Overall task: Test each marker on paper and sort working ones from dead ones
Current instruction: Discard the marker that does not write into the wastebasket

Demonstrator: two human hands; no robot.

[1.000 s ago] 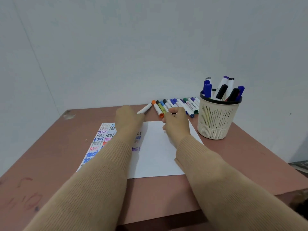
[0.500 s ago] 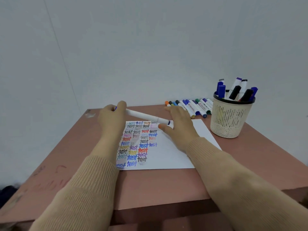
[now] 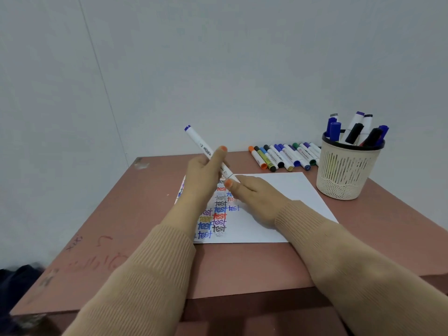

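Where the hands meet: above the left part of the paper (image 3: 278, 190), both on one marker (image 3: 198, 141) that is lifted clear of the tabletop (image 3: 242, 267).
left hand (image 3: 203, 175): fingers curled round the middle of the barrel, one orange-nailed fingertip lying over it on the upper side.
right hand (image 3: 254, 192): low over the sheet, thumb and forefinger closed on the marker's lower end, which is hidden between them; the other fingers lie fairly straight.
marker: white barrel with print on it, tilted, its blue-tipped end up and to the left beyond the left hand, its lower end at the right fingertips.
paper: white sheet flat on the tabletop; columns of the word "test" in many colours fill its left side, partly under the left wrist, while its right side is blank.
row of markers (image 3: 283, 156): capped, lying side by side at the far edge of the tabletop, beyond the sheet's far edge and just left of the cup (image 3: 344, 170).
cup: beige and slotted with a dark rim, standing off the sheet's far right corner.
cup markers (image 3: 354, 132): leaning inside it, with blue, black and white ends.
sleeves (image 3: 150, 275): tan ribbed knit, reaching to both wrists.
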